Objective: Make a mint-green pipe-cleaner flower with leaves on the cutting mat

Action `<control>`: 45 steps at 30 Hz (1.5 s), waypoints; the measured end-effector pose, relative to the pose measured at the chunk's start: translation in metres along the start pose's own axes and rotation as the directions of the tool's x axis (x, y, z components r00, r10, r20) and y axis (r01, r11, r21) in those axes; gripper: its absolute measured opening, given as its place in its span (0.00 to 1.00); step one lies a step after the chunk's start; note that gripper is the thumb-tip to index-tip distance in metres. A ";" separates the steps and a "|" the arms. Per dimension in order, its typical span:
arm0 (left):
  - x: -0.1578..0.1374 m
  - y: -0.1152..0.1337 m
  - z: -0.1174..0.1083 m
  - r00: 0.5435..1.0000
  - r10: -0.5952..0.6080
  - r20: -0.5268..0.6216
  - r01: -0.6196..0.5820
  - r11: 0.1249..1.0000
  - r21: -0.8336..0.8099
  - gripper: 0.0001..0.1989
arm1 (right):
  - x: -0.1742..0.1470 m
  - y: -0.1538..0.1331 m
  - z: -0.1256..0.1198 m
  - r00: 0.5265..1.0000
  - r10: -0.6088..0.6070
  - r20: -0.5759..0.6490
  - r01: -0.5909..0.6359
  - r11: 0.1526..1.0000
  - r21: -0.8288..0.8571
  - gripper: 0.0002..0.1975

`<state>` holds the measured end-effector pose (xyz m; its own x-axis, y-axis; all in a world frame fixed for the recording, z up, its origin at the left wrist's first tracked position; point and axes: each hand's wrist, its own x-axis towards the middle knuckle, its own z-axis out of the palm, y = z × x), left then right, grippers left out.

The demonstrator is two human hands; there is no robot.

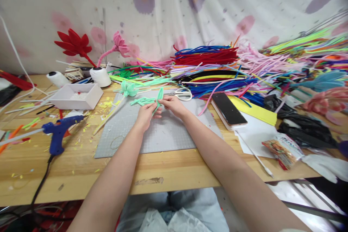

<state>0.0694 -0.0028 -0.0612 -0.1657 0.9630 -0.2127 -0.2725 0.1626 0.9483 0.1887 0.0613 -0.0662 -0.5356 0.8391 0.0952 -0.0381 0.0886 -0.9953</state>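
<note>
Over the grey cutting mat [174, 136], my left hand [148, 112] is closed around mint-green pipe cleaners [160, 94]. Some of their lengths stick out to its left, and one folded loop stands upright between my hands. My right hand [173, 104] pinches the same loop from the right side. Just beyond my right hand lie white-handled scissors [183, 94]. A mint-green flower [128, 88] on a pale stem rests at the mat's upper left, apart from my hands.
A blue glue gun [61, 130] with its cord lies at left, near a white box [77, 96]. Piles of coloured pipe cleaners [206, 56] line the back. On the right are a phone [228, 108], a snack packet [282, 149] and black plastic bags [304, 127].
</note>
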 end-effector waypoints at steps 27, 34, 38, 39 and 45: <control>0.004 0.001 -0.005 0.994 -0.093 0.063 0.098 0.992 -0.082 0.05 | 0.000 0.002 0.003 0.998 -0.045 -0.051 0.044 0.999 -0.028 0.17; 0.001 -0.001 0.000 0.999 -0.026 0.032 0.023 0.997 0.075 0.06 | 0.001 0.004 0.001 1.000 -0.010 0.003 0.010 1.000 -0.011 0.19; 0.000 -0.001 -0.001 0.998 -0.040 0.046 0.036 0.996 0.087 0.06 | 0.001 0.008 0.000 0.999 -0.002 0.041 0.002 1.000 0.010 0.18; 0.001 -0.001 -0.002 0.996 -0.062 0.064 0.057 0.996 0.067 0.06 | 0.001 0.008 0.000 0.999 0.002 0.047 -0.003 1.000 0.018 0.18; 0.004 0.003 -0.009 0.968 -0.206 0.144 0.213 0.976 -0.037 0.04 | 0.003 0.010 0.006 0.999 0.012 0.048 -0.015 0.998 0.060 0.18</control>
<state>0.0592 -0.0008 -0.0611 0.0322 0.9297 -0.3670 -0.3363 0.3558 0.8719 0.1814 0.0614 -0.0757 -0.5756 0.8136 0.0823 -0.0806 0.0438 -0.9958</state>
